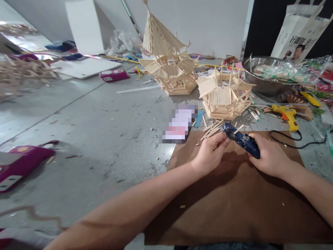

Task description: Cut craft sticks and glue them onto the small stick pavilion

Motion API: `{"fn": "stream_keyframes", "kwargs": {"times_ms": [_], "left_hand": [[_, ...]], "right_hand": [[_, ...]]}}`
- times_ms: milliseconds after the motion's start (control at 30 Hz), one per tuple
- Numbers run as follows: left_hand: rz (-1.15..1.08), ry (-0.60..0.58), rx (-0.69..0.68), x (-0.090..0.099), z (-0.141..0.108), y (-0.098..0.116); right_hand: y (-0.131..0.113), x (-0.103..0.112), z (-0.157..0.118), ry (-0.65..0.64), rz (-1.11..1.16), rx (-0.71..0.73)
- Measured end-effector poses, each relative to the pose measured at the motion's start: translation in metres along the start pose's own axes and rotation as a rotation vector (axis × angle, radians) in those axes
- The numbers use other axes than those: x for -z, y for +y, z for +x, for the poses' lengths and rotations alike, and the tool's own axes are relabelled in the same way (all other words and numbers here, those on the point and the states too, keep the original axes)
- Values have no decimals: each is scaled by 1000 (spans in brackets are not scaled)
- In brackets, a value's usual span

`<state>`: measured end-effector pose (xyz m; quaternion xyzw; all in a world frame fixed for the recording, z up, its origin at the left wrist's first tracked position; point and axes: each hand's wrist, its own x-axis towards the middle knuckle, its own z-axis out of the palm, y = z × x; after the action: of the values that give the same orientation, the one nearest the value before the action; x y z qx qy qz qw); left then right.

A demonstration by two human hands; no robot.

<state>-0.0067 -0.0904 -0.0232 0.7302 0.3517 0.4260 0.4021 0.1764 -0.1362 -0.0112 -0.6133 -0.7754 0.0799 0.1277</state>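
Observation:
My right hand (270,154) is closed round a worn dark blue cutter-like hand tool (246,142), its head pointing left. A short wooden stick (238,129) pokes out from the far side of the tool's head. In line with that stick, the fingers of my left hand (213,151) pinch together at the near side of the head; their tips are partly hidden. Both hands are over a brown sheet (234,208). Just beyond them lie several loose wooden sticks (212,130). Behind these stands a small unroofed stick pavilion model (223,97).
A taller stick pavilion with a pointed roof (169,66) stands farther back. To the right are a yellow glue gun (286,116) with a black cord and a metal bowl (273,86) of wrapped sticks. A phone (179,125) lies left of the sheet; purple power strips (26,163) rest on the floor.

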Motion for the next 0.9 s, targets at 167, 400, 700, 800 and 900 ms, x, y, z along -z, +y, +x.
{"fn": "stream_keyframes", "kwargs": {"times_ms": [167, 400, 700, 800, 900], "left_hand": [[-65, -47, 27, 2, 1, 4], [-358, -175, 177, 2, 0, 0], [-547, -321, 328, 8, 3, -2], [-548, -336, 332, 10, 4, -4], [-537, -322, 329, 10, 4, -4]], "right_hand": [[1, 1, 0, 14, 89, 53], [9, 1, 3, 1, 62, 114], [14, 0, 4, -11, 7, 114], [13, 0, 3, -22, -8, 100], [10, 1, 2, -36, -5, 69]]}}
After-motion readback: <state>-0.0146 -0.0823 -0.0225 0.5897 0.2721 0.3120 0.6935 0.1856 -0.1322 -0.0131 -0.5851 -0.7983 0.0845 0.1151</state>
